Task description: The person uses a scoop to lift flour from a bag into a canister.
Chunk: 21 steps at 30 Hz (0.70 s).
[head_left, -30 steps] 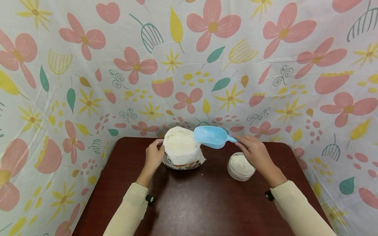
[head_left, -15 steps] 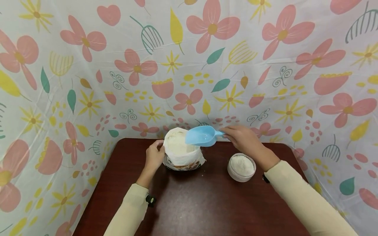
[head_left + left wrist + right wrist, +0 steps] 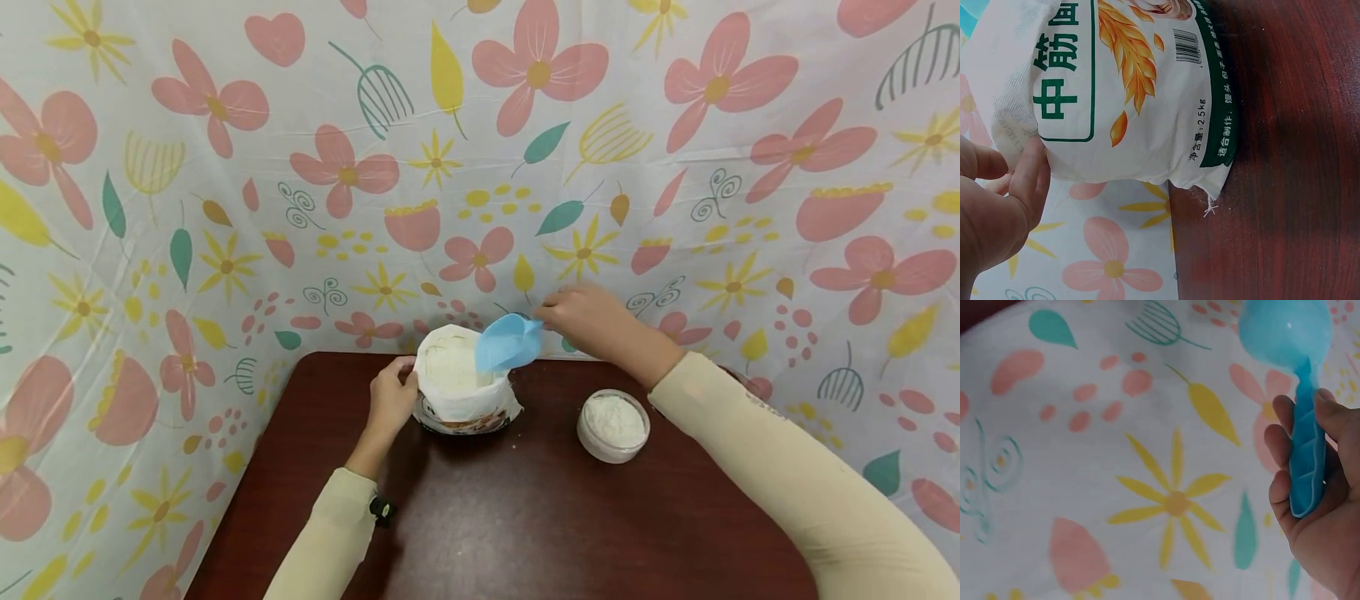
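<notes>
A white flour bag (image 3: 465,402) with its top folded open stands near the table's back edge, pale flour (image 3: 450,367) inside. My left hand (image 3: 392,396) pinches the bag's left rim; in the left wrist view, fingers (image 3: 1030,178) lie against the folded edge beside the printed wheat ear. Curled round the handle of a blue scoop (image 3: 510,346), my right hand (image 3: 581,321) is raised at the bag's right. The scoop tilts with its tip down at the bag's right rim. Its handle (image 3: 1308,456) shows clearly in the right wrist view. Whether flour is in the scoop is hidden.
A clear round bowl (image 3: 604,451) of white flour stands on the dark red-brown table (image 3: 510,525), right of the bag. A flower-printed cloth (image 3: 465,208) hangs behind and beside the table. Small white specks lie in front of the bag.
My right hand has moved left and up, raising the handle, so the scoop has gone from nearly level to tip-down at the bag's rim. The left hand and bag have stayed put.
</notes>
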{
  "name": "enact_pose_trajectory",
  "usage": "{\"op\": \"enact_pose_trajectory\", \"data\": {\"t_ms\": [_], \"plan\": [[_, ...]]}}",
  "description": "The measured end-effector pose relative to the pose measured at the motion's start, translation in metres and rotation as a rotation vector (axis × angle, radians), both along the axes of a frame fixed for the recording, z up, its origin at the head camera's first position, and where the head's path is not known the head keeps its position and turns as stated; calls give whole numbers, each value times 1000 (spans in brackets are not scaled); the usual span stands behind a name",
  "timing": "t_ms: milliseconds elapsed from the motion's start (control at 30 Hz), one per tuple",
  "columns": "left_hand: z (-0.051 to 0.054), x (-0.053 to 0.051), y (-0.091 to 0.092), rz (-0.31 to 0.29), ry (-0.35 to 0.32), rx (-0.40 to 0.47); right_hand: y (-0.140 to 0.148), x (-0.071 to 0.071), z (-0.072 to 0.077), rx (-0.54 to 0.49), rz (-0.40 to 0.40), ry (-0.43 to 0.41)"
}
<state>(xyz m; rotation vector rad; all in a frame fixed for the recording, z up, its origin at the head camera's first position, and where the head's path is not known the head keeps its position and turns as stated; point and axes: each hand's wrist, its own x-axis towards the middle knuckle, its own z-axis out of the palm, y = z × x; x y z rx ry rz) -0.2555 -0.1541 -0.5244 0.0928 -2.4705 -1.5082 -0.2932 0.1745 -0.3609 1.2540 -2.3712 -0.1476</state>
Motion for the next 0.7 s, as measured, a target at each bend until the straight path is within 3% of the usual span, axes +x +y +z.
{"op": "enact_pose_trajectory", "data": {"t_ms": [200,467,700], "plan": [[-1,1,0,-3,-12,10,-20,-1,20,187,-18,5],[0,1,0,-4,1,23,-50,0,41,294,-39,30],[1,1,-1,-5,8,30,-76,5,54,480,-110,60]]}}
